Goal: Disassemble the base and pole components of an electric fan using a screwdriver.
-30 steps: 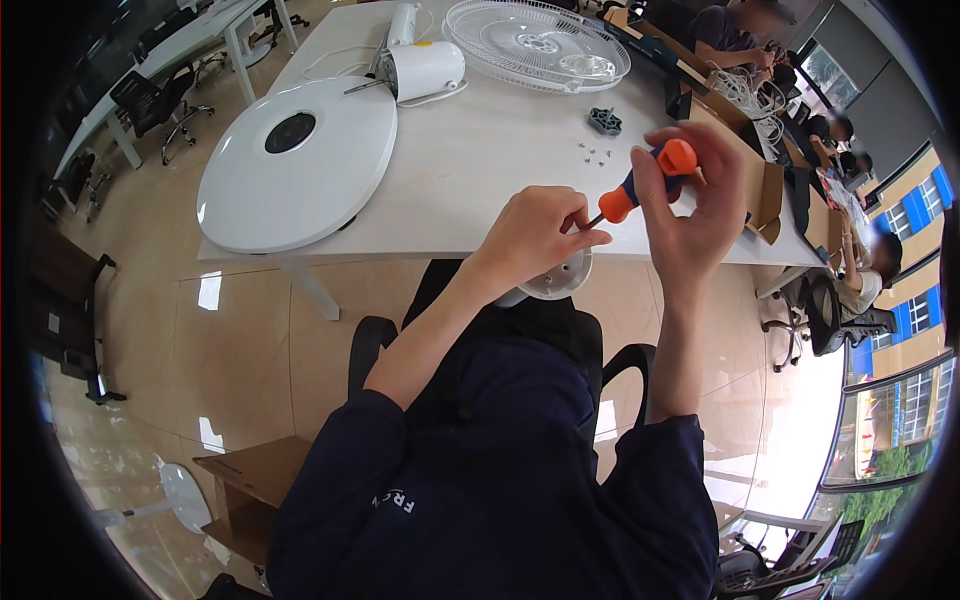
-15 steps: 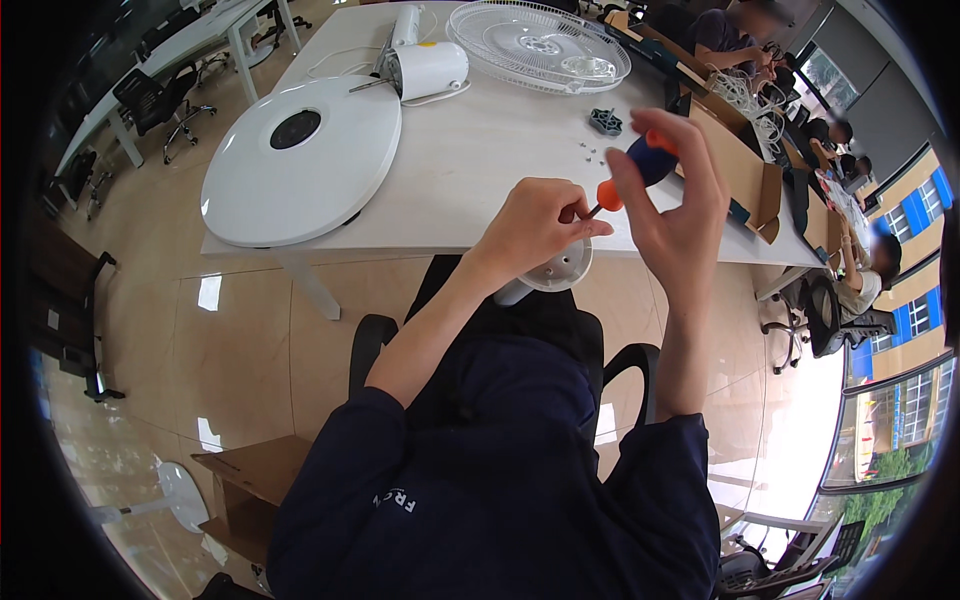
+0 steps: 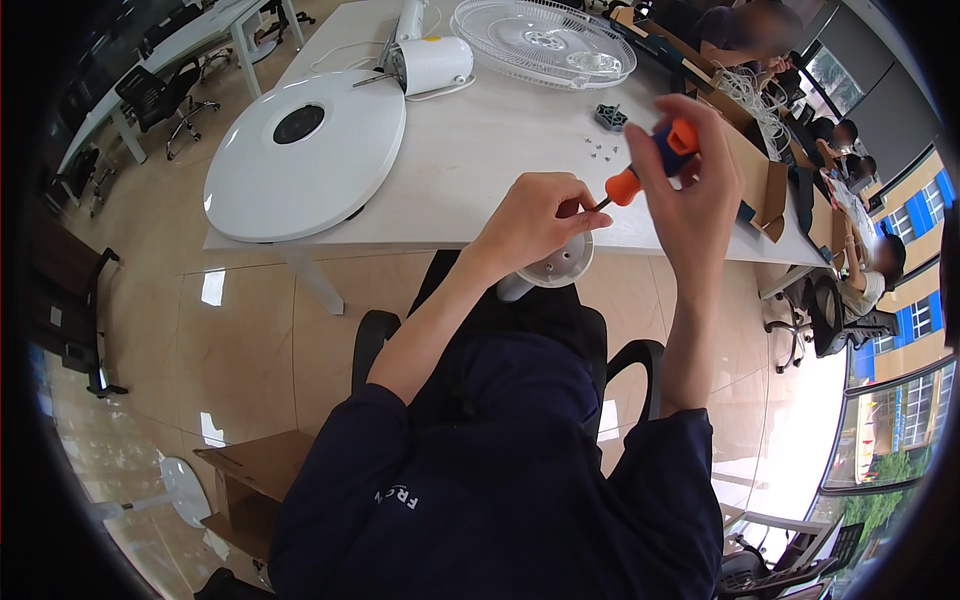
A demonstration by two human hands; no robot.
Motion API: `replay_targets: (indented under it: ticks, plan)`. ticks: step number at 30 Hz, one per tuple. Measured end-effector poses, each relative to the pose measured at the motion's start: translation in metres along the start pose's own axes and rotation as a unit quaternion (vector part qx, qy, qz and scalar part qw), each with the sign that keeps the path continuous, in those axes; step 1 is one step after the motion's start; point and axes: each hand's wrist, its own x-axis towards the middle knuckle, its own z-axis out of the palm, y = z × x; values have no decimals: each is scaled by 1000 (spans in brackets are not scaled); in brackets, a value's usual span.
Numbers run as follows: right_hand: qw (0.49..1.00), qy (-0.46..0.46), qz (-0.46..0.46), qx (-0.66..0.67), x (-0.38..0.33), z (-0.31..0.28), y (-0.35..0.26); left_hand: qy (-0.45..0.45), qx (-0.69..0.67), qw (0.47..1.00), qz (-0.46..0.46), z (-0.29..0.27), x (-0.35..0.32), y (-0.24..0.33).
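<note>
A screwdriver (image 3: 622,188) with an orange and dark blue handle is in my right hand (image 3: 697,205); the fingers curl round the handle's upper end. Its short dark shaft slants down to the left, into the pinched thumb and finger of my left hand (image 3: 535,222). Whether a screw sits at the tip is hidden by those fingers. Just below, between my lap and the table edge, is a white tube-like part (image 3: 558,272) with small holes in its round end face. Several small screws (image 3: 603,153) lie on the table beyond, beside a grey knob-like piece (image 3: 610,117).
On the white table (image 3: 480,130) lie a large white round base (image 3: 350,150), a white fan motor housing (image 3: 437,65) and a clear fan grille (image 3: 500,30). Open cardboard boxes (image 3: 765,190) and a white cable bundle (image 3: 750,100) line the right side. Another person (image 3: 735,35) sits beyond.
The screwdriver's handle has turned in my right hand and shifted slightly right. My left hand keeps its pinch at the shaft, nearly in place. The whole view has shifted a little.
</note>
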Motion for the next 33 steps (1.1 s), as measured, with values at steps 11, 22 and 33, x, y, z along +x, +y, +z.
replay_targets:
  ticks: [11, 22, 33]
  plan:
    - [996, -81, -44, -6, 6, -5, 1, -33, -18, 997, 62, -6, -1, -6]
    - [992, -68, 63, 81, 1, -2, -6, -11, 55, 996, 71, -7, -4, -1]
    - [959, 126, 122, 221, -33, -33, 30, -49, 150, 984, 81, -19, -11, -5]
